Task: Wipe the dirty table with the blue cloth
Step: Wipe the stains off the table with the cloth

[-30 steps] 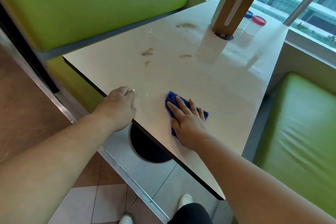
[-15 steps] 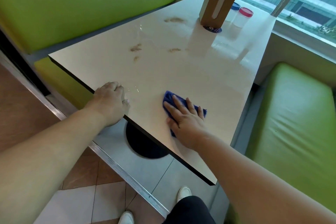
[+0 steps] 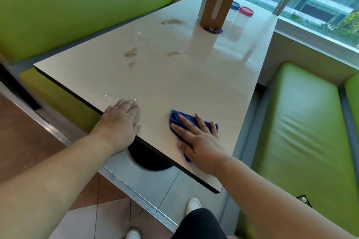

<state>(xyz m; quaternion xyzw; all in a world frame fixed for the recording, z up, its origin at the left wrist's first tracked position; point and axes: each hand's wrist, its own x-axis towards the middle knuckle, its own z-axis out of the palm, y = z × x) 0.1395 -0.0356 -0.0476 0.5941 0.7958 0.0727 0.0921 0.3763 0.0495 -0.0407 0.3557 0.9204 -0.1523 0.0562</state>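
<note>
Green benches point(image 3: 77, 6) flanked a pale table point(image 3: 194, 87) that ran to a window. Near the table's front edge, toward its right corner, the cloth point(image 3: 175, 120) lay bunched under the right hand point(image 3: 198, 141), whose fingers were straight and spread apart, pressing on it. The left hand point(image 3: 120, 120) rested palm down on the front edge, fingers together, holding nothing. Brown stains point(image 3: 131, 52) marked the table's middle. At the far end stood a holder point(image 3: 218, 0) with two jars point(image 3: 242, 17) just behind it.
</note>
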